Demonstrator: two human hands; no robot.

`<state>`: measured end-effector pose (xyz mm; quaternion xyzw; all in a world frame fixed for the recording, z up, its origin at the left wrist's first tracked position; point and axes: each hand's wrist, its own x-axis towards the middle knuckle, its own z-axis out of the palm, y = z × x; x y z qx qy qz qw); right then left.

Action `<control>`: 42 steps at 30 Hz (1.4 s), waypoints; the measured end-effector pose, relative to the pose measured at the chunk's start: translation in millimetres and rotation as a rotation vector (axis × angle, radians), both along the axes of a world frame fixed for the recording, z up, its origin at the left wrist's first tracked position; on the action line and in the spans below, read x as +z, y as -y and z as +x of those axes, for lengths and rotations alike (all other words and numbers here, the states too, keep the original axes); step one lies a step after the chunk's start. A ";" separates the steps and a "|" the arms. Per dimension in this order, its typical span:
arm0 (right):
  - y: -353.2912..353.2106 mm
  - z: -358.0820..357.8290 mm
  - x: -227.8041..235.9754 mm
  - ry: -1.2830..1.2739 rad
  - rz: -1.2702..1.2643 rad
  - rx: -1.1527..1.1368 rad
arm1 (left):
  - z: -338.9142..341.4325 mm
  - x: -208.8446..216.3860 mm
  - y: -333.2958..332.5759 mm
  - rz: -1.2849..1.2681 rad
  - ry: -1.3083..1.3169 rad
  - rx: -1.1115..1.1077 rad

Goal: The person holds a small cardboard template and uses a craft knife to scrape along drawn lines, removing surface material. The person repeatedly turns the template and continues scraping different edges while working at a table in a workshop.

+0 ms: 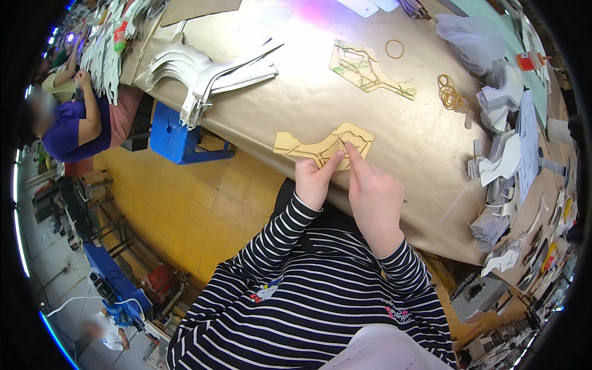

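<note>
A flat yellow template board (297,147) with curved slots cut in it lies at the table's near edge. My left hand (313,184) grips its near side, thumb on top and the other fingers curled. Over the board's right part is my right hand (377,194), its index finger pointing down onto the slots close to the left thumb. The remaining right fingers are folded. A thin dark tip shows beside that hand's outer edge, but what it belongs to is hidden. Farther off lies a second slotted template (364,69), clear with green-and-yellow markings.
Stacked white cut pieces (203,77) lie at the table's left. Rubber bands (450,92), a plastic bag (472,40), more cut-piece bundles (502,157) and an orange-capped bottle (530,60) are at the right. A blue stool (176,139) stands by the left edge; a person in purple (74,129) sits beyond.
</note>
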<state>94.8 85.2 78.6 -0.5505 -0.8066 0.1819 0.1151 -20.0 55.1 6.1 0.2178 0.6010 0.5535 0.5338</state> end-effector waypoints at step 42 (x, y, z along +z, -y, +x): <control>1.0 11.2 25.4 -0.222 -0.222 -0.008 | -10.9 15.7 -2.6 -0.083 0.178 -0.076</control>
